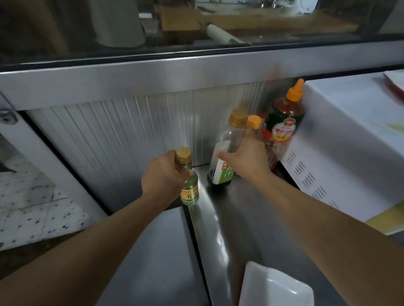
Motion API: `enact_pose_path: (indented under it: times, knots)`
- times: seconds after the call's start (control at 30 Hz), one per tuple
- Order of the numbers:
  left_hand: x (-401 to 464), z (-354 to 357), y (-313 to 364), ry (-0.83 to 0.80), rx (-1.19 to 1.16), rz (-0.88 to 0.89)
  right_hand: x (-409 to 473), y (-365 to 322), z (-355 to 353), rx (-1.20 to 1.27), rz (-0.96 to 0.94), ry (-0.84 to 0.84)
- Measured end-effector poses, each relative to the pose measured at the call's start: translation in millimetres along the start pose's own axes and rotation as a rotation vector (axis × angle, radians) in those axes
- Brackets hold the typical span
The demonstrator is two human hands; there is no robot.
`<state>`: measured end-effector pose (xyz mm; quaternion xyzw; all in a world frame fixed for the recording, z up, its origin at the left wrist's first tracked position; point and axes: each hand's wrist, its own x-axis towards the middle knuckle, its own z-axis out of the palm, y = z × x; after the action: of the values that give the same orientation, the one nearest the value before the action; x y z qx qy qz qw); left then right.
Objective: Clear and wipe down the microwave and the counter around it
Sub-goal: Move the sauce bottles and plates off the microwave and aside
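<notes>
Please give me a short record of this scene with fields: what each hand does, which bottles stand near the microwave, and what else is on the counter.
left hand: holds small gold-capped bottle by its neck
right hand: reaches the clear bottle with white-green label, fingers on it, grip not clear
other bottles: big orange-capped sauce bottle beside the microwave
counter: steel, with white dish at near edge

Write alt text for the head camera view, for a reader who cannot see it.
A person's left hand grips a small gold-capped bottle while the right hand reaches around a taller clear bottle on a steel counter. Behind stand two orange-capped sauce bottles, wedged beside a white microwave; a white dish sits nearest the camera.
</notes>
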<state>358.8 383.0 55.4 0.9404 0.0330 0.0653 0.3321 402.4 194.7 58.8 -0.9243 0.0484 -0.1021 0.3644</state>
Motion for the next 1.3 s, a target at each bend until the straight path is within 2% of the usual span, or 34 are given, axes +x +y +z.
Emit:
enact_pose_path:
  times: [0.23,0.4,0.63,0.77,0.97,1.3]
  knots:
    - [16.2,-0.6,-12.2,0.012,0.002,0.002,12.5,-6.3,26.3,-0.084,0.083,0.029]
    - [21.6,1.7,-13.4,-0.011,0.003,0.007,14.6,-6.7,28.7,-0.079,0.065,0.001]
    - [24.4,5.1,-12.3,-0.037,0.016,0.033,6.4,0.3,25.5,0.029,0.045,-0.026]
    - [26.2,5.4,-12.4,-0.052,0.029,0.039,-13.4,16.6,33.3,0.051,0.107,0.014]
    - [32.0,9.7,-17.3,-0.026,0.01,0.044,-22.2,38.3,74.2,0.09,0.29,-0.104]
    - [45.2,21.2,-25.4,-0.015,-0.033,0.034,-0.7,52.6,111.7,0.124,0.379,0.031]
